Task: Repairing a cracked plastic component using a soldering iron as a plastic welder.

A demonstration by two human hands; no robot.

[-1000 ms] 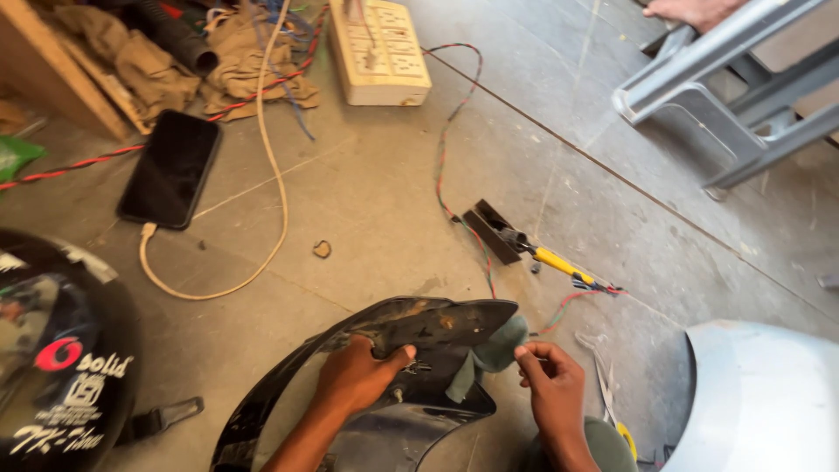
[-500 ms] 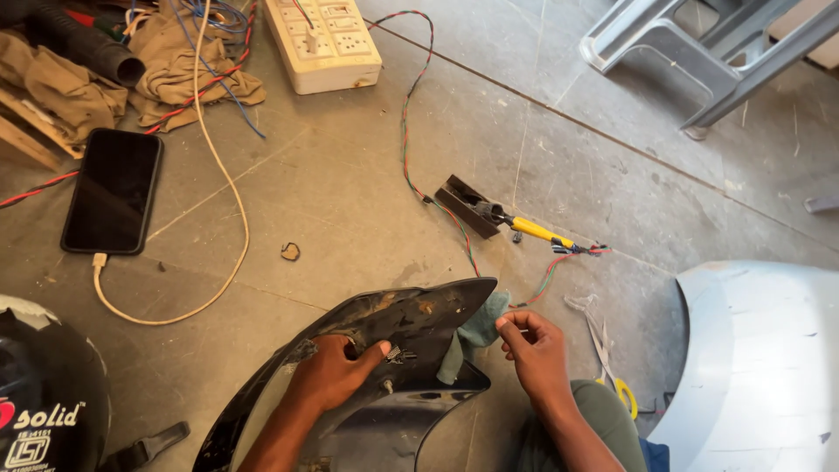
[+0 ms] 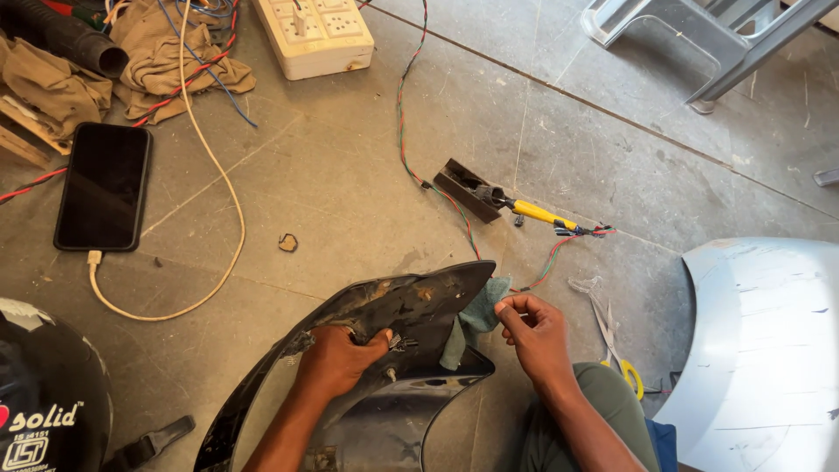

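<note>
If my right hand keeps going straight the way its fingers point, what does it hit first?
Most likely the teal cloth that the right hand pinches, then the black curved panel behind it; depth is unclear.

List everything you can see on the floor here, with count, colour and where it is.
body panel: 1, black, bottom centre
cloth: 1, teal, at the panel's right edge
soldering iron: 1, yellow handle, centre, on a dark stand
phone: 1, black, left, on a cream cable
power strip: 1, cream, top
rags: several, tan, top left
helmet: 1, black, bottom left
pale panel: 1, silver-white, right
chair legs: grey, top right
left hand: gripping the body panel
right hand: fingertips pinched beside the cloth
</note>
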